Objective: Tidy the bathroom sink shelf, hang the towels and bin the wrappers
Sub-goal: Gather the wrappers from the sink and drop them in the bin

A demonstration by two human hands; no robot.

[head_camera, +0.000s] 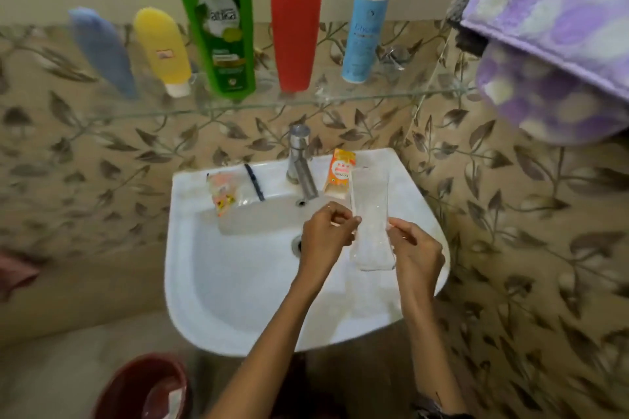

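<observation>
Clear wrapper (371, 218) pinched btwn both hands over sink (238, 282), left hand (325, 235) & right hand (417, 252) at its sides, long axis running away from person; red bin (136, 388) low-left, nearer left hand.

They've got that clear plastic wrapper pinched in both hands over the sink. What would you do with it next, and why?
Probably crumple the clear wrapper into one hand and drop it in the red bin on the floor at lower left. The left hand and right hand each have a grip on an edge, so it is already lifted, and two more wrappers wait on the sink rim.
</observation>
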